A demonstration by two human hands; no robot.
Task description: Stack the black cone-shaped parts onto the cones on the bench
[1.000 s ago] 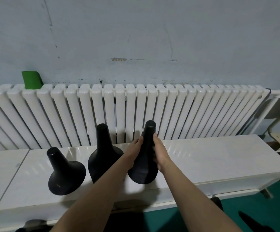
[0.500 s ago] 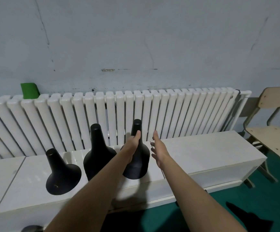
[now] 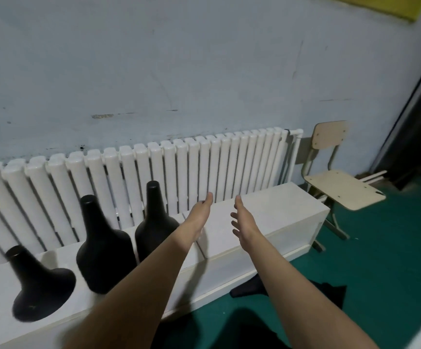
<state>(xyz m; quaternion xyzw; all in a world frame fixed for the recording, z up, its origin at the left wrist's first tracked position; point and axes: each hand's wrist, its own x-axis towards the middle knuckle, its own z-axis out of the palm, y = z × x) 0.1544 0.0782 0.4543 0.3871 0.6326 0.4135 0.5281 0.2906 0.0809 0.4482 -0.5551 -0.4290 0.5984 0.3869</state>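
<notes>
Scuffed pale-blue wall (image 3: 204, 59), long white radiator (image 3: 204, 167) along it, just beyond left hand (image 3: 199, 212). Tan wood chair (image 3: 342, 190) way right of right hand (image 3: 244, 222), teal-green floor (image 3: 393, 260) under it.

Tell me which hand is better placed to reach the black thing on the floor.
Right, probably. The right hand and left hand are both open and empty, but the black thing lies on the right hand's side, while the left is beside the rightmost cone.

Left hand (image 3: 200, 214): bare from wrist to thumb tip.
Right hand (image 3: 244, 222): bare, with a short nail on the thumb.
Left forearm (image 3: 138, 278): bare along its visible length, blurred near the lower edge.
Right forearm (image 3: 292, 280): bare, slender.
</notes>
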